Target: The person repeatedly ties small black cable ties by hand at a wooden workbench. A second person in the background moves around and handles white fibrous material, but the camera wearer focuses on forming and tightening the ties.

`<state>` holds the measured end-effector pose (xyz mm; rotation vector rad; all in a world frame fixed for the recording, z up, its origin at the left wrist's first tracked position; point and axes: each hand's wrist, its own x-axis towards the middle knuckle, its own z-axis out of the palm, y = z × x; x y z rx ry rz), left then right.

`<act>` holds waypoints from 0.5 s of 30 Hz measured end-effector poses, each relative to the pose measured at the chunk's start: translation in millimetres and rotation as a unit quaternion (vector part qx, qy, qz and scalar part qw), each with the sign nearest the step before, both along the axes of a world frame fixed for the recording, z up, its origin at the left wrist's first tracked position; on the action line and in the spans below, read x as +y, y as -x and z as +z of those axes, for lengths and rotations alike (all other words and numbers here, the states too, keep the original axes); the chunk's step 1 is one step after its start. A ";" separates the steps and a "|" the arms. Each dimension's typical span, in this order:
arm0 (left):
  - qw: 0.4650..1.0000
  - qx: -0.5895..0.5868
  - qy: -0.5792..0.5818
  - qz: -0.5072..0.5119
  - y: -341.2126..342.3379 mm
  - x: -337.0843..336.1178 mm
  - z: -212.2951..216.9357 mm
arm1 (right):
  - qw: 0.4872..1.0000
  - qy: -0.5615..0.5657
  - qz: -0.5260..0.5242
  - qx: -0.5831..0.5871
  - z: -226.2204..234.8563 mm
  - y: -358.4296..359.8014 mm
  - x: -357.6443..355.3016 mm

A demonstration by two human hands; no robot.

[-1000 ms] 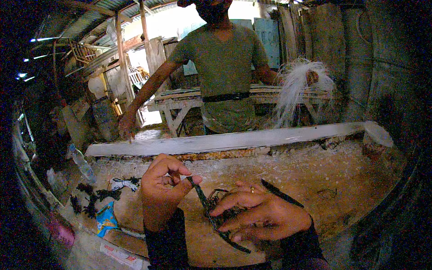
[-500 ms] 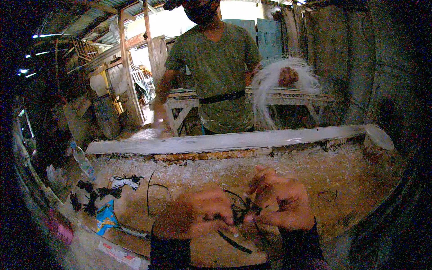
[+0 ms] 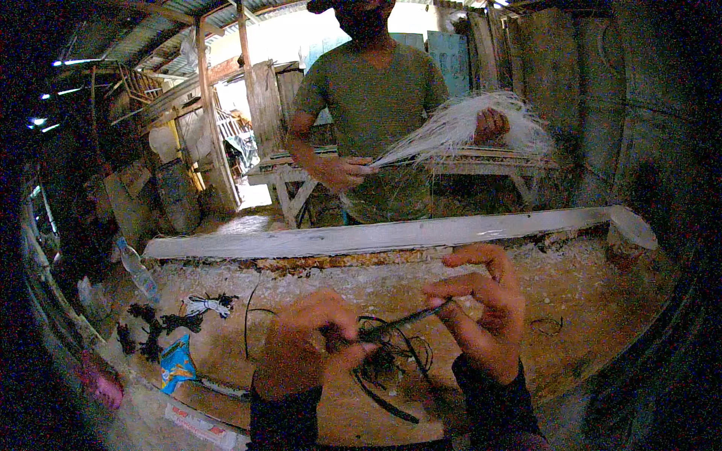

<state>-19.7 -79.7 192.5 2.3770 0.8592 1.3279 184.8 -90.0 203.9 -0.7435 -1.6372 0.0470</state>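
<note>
Between my two hands a dark cord (image 3: 408, 320) is pulled straight, slanting up to the right over the wooden table. My left hand (image 3: 307, 340) is closed around its lower end, thumb pressed against the curled fingers. Thumb and fingertips of my right hand (image 3: 487, 307) pinch the upper end, the index finger raised apart. A loose tangle of thin black cords (image 3: 391, 357) lies or hangs just below; I cannot tell whether it joins the cord I hold. A thicker black strip (image 3: 387, 404) curves near my left wrist.
Across the long white-coated bar (image 3: 376, 239), a person (image 3: 368, 98) in a green shirt draws out white fibres (image 3: 459, 131). Bundles of black cord (image 3: 150, 331), a white cord bundle (image 3: 207, 304), a blue packet (image 3: 178, 364) and a plastic bottle (image 3: 138, 270) lie left.
My hands have moved apart, stretching the cord between them; the right hand rose. The other person's arm came across, and the white fibres are now pulled out sideways.
</note>
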 end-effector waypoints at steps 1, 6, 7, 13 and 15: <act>0.997 -0.070 -0.019 0.032 1.4 5.2 -0.4 | 0.998 0.023 0.049 -0.032 0.2 -2.5 -0.4; 0.949 -0.301 0.040 0.084 8.9 11.0 0.0 | 0.941 0.033 0.240 -0.234 -0.5 0.7 -2.2; 0.945 -0.312 0.040 0.086 9.7 10.8 0.9 | 0.933 0.027 0.262 -0.246 -1.3 5.2 -2.0; 0.955 -0.277 0.034 0.096 7.2 10.9 2.5 | 0.921 0.011 0.269 -0.282 -3.9 16.9 2.0; 0.965 -0.240 0.022 0.107 6.8 10.9 2.6 | 0.926 0.004 0.265 -0.269 -4.4 16.2 1.8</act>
